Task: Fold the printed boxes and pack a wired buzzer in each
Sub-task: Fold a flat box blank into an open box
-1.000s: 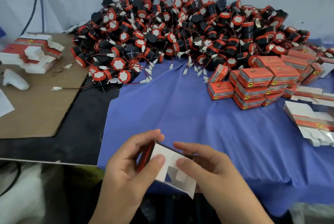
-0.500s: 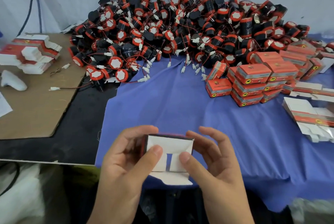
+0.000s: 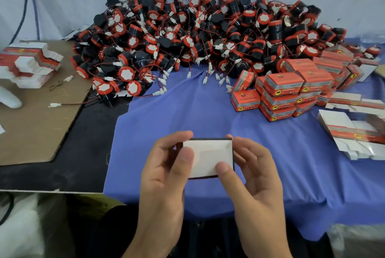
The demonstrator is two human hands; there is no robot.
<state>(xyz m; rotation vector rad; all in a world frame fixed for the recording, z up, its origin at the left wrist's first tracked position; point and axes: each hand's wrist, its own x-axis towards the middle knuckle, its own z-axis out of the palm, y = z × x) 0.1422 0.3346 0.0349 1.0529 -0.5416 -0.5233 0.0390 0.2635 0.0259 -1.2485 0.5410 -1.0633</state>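
Head cam: L hand (image 3: 164, 176) + R hand (image 3: 250, 176) both pinch folded box (image 3: 208, 156), thumbs on white face.

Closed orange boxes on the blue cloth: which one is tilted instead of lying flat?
The box at the far-left end of the stack, next to the buzzer pile. It leans on one edge, while the stacked ones beside it lie flat.

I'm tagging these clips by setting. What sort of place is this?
Probably a small hand-packing workshop bench: a heap of wired buzzers, stacked closed printed boxes on the blue cloth, and flat cartons waiting to be folded.
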